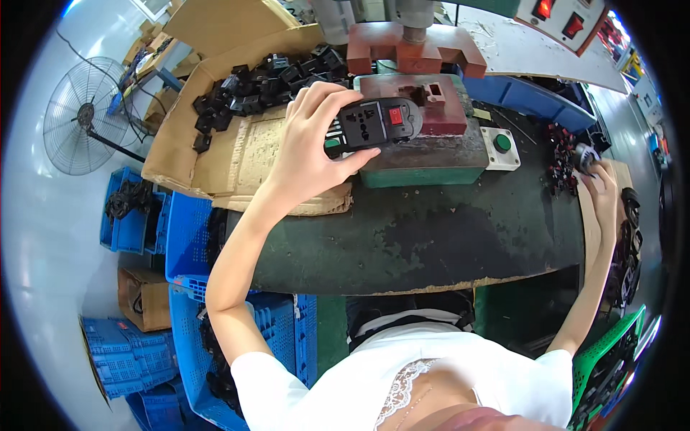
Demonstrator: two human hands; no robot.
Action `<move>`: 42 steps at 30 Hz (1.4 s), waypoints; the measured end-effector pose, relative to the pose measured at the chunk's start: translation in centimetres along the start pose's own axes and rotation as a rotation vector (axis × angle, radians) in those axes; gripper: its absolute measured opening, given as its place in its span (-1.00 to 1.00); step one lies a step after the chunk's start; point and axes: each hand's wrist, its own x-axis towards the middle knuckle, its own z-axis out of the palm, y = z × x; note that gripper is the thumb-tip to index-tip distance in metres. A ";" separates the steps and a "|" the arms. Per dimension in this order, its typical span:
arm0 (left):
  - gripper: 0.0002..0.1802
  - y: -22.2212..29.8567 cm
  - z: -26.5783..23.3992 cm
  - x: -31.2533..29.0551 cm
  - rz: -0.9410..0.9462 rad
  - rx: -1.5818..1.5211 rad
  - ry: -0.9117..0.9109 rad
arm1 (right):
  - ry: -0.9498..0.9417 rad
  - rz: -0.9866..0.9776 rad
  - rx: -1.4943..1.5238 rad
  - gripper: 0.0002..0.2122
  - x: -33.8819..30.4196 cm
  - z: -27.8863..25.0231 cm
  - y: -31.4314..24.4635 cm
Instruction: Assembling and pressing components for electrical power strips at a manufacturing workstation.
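Observation:
My left hand (pixel 309 144) is closed around a black power socket housing (pixel 365 123) with a red rocker switch, its thumb below and fingers above. The housing is held over the near left part of the press base (pixel 424 161), beside the dark red fixture block (pixel 447 115). Above that block hangs the red press head (pixel 417 54). Far to the right, my right hand (pixel 602 190) reaches to a heap of small red and black parts (pixel 562 158). Its fingers are bent at a shiny rounded piece (pixel 586 156), too small to name.
A cardboard box (pixel 180 154) of black socket housings (pixel 251 90) stands at the left. A white box with a green button (pixel 502 144) sits right of the press on the dark worktable (pixel 431 230). Blue crates (pixel 190 237) flank the left side; a green crate (pixel 607 352) is at lower right.

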 end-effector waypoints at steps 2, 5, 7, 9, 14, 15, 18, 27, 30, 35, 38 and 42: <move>-0.41 0.4 -0.8 -0.5 -0.023 0.101 -0.050 | 0.050 -0.247 0.045 -0.82 2.7 2.2 -5.9; -0.39 0.6 -3.3 -2.5 -0.018 0.276 -0.024 | 0.036 -0.494 0.058 -0.79 5.8 5.1 -14.3; -0.41 0.3 -5.0 -4.9 -0.115 0.428 0.022 | 0.081 -0.634 -0.015 -0.78 7.0 7.0 -18.1; -0.42 0.2 -6.8 -7.6 -0.249 0.542 0.062 | 0.126 -0.755 -0.018 -0.77 7.9 9.0 -20.2; -0.43 -1.4 -11.8 -15.0 -0.580 0.863 0.082 | 0.162 -0.848 0.037 -0.75 8.9 13.2 -22.4; -0.45 -1.9 -12.7 -16.4 -0.629 0.923 0.066 | 0.146 -0.843 0.063 -0.76 9.2 13.8 -22.6; -0.47 -3.4 -14.8 -21.3 -0.775 1.167 -0.039 | 0.110 -0.862 0.166 -0.79 10.4 14.1 -22.9; -0.81 -7.1 -9.1 -11.2 -0.462 0.672 0.116 | -0.248 -0.754 0.364 -0.81 12.6 14.2 -20.9; -0.68 -11.1 -4.8 -7.2 -0.266 0.464 -0.143 | -0.232 -0.809 0.214 -0.67 11.9 13.4 -21.0; -0.48 -17.0 2.6 -2.6 -0.253 0.221 -0.200 | -0.206 -0.748 0.164 -0.54 9.8 10.6 -19.9; -0.45 -18.5 4.1 0.0 -0.322 0.291 -0.316 | -0.264 -0.608 0.161 -0.56 8.1 7.7 -17.0; -0.61 -19.6 4.4 1.2 -0.320 0.153 -0.154 | -0.183 -0.438 0.069 -0.66 5.7 4.1 -11.8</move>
